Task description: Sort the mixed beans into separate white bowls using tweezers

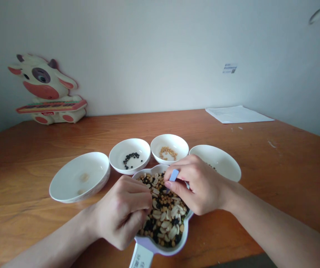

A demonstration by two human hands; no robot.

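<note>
My left hand (pixel 125 210) is closed over the left side of a lilac scalloped pan (pixel 186 232), its fingertips hidden; I cannot tell whether they pinch anything. Over the pan's upper right, my right hand (pixel 199 184) grips a small flat lilac-blue tool (pixel 173 175), whose lower end is mostly hidden by the fingers and the mix. Shelled peanut halves (pixel 173 212), yellow soybeans and black beans lie mixed inside the pan. Its white handle (pixel 141 256), marked with dark writing, points toward me.
Behind the pan, white bowls stand in an arc: a left bowl (pixel 65 182) with pale pieces, one with black beans (pixel 132 156), one with soybeans (pixel 168 152), and a right bowl (pixel 226 163) partly hidden. A cow toy keyboard (pixel 51 106) and papers (pixel 238 114) sit by the wall.
</note>
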